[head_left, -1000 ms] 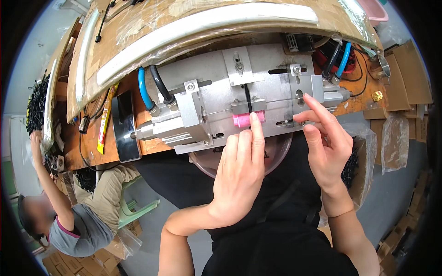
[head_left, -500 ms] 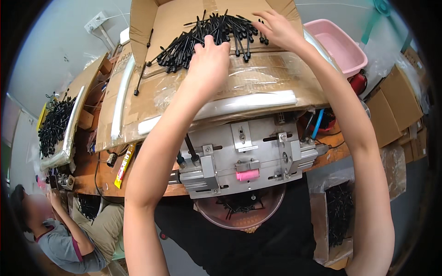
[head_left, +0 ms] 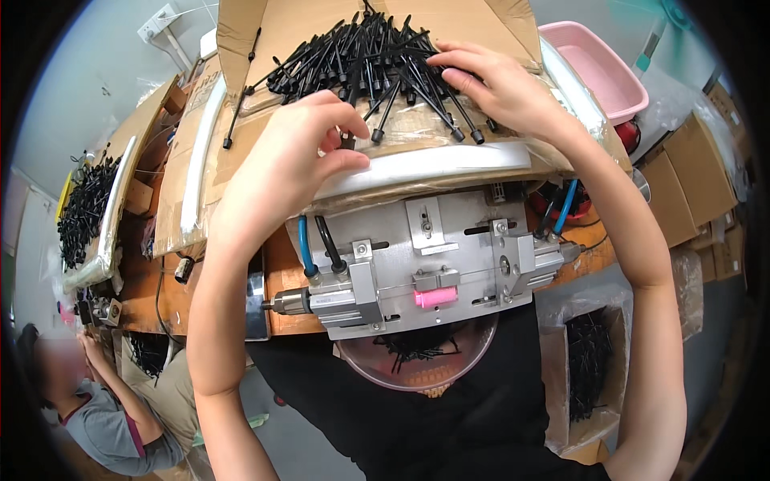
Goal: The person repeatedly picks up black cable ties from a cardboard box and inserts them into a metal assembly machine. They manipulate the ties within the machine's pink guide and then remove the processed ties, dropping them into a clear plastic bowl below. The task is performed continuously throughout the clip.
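A heap of thin black rods with knobbed ends point(head_left: 345, 64) lies on the cardboard box flap point(head_left: 313, 12) and the taped cardboard below it. My left hand point(head_left: 301, 144) hovers at the near left side of the heap, its thumb and curled fingers apart and nothing visibly held. At the heap's right side, my right hand point(head_left: 505, 88) has its fingers stretched out over the rod ends, with the thumb beneath. Whether its fingertips touch the rods I cannot tell. Nearer me sits a metal clamping fixture point(head_left: 393, 264) with a pink roll-shaped piece point(head_left: 435, 297) at its middle.
White foam strips point(head_left: 433, 163) edge the cardboard. Below the fixture is a clear bowl point(head_left: 417, 383) holding black rods. A pink basin point(head_left: 597, 72) stands far right, and a carton of rods point(head_left: 589, 365) lower right. Another person point(head_left: 112, 409) sits at left beside another rod heap point(head_left: 88, 212).
My left hand has drawn back from the heap, toward me and left. My right hand has come lower, and rods at the heap's near right now reach closer to me.
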The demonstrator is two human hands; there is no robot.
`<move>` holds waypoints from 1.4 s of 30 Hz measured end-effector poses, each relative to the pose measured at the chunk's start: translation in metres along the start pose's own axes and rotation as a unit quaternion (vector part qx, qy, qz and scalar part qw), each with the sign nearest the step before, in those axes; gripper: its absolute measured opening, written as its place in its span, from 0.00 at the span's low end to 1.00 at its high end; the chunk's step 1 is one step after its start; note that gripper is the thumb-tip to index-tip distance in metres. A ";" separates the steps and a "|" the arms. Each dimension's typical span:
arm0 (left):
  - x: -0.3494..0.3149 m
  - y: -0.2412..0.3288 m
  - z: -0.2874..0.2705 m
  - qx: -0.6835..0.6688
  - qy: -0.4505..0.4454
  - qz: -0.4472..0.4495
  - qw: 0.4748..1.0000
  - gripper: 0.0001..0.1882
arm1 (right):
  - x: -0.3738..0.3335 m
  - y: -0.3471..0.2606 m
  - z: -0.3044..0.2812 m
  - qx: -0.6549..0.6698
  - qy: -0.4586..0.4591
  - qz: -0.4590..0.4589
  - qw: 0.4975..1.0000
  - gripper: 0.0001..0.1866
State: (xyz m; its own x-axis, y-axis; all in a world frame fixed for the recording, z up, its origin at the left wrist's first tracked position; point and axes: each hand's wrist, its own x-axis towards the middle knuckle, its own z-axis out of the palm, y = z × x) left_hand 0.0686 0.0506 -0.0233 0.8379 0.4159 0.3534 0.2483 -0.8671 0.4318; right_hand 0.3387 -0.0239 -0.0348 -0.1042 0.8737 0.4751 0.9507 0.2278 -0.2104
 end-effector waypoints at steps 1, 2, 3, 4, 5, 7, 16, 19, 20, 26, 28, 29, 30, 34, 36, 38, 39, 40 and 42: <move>0.000 0.000 -0.001 -0.012 0.000 -0.007 1.000 0.10 | -0.001 -0.002 -0.006 0.000 -0.005 0.006 1.000 0.16; -0.001 0.000 -0.001 -0.008 0.021 -0.003 1.000 0.10 | -0.006 0.001 -0.006 -0.029 0.075 -0.068 0.994 0.13; -0.005 -0.001 -0.001 0.001 0.041 -0.003 0.999 0.10 | -0.006 -0.005 -0.008 -0.020 0.073 -0.077 0.994 0.11; -0.010 -0.001 -0.002 0.009 0.062 -0.003 0.998 0.11 | -0.006 -0.017 -0.016 -0.012 0.070 -0.087 0.994 0.10; -0.015 -0.001 -0.002 0.018 0.089 0.002 0.996 0.11 | -0.007 -0.031 -0.022 -0.002 0.066 -0.097 0.993 0.09; -0.023 0.005 0.005 0.028 0.135 0.019 0.990 0.13 | -0.011 -0.050 -0.016 -0.069 0.033 -0.070 0.995 0.12; -0.143 0.104 0.107 0.127 0.105 -0.027 0.986 0.38 | 0.000 -0.072 -0.015 -0.145 -0.032 0.067 0.987 0.10; -0.157 0.120 0.148 0.146 0.039 -0.055 0.987 0.36 | 0.008 -0.063 -0.001 -0.165 -0.032 0.089 0.982 0.09; -0.156 0.121 0.155 0.151 0.023 -0.075 0.985 0.37 | 0.016 -0.056 0.004 -0.164 -0.054 0.098 0.980 0.09; -0.141 0.121 0.154 0.161 0.004 -0.072 0.984 0.38 | 0.017 -0.068 -0.060 0.019 -0.010 0.171 0.985 0.10; -0.139 0.120 0.154 0.155 0.002 -0.071 0.985 0.38 | 0.008 -0.062 -0.066 0.106 0.058 0.153 0.981 0.12; -0.139 0.120 0.154 0.147 0.002 -0.069 0.987 0.39 | -0.006 -0.057 -0.067 0.153 0.101 0.118 0.976 0.13; -0.139 0.120 0.154 0.143 0.001 -0.071 0.987 0.39 | -0.013 -0.054 -0.066 0.188 0.119 0.099 0.970 0.14; -0.141 0.120 0.149 0.137 -0.020 -0.078 0.987 0.38 | -0.027 -0.043 -0.056 0.289 0.135 0.108 0.942 0.16; -0.143 0.117 0.145 0.136 -0.026 -0.076 0.987 0.38 | -0.021 -0.030 -0.044 0.352 0.150 0.164 0.909 0.16; -0.126 0.113 0.122 0.115 -0.012 -0.037 0.993 0.35 | -0.021 -0.026 -0.043 0.384 0.135 0.190 0.893 0.15; -0.115 0.109 0.105 0.108 -0.005 -0.024 0.994 0.34 | -0.018 -0.026 -0.040 0.405 0.124 0.199 0.884 0.14; -0.098 0.100 0.091 0.105 0.070 -0.019 0.992 0.29 | -0.018 -0.023 -0.035 0.411 0.114 0.179 0.887 0.13; -0.052 0.066 0.074 0.140 0.186 -0.002 0.973 0.21 | -0.021 -0.024 -0.043 0.430 0.071 0.138 0.889 0.14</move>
State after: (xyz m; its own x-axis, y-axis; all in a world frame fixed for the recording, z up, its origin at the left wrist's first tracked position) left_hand 0.0772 -0.0489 -0.0743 0.6164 0.4445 0.6500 0.4177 -0.8843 0.2085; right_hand 0.3304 -0.0660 -0.0033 0.1944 0.8980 0.3947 0.3521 0.3117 -0.8825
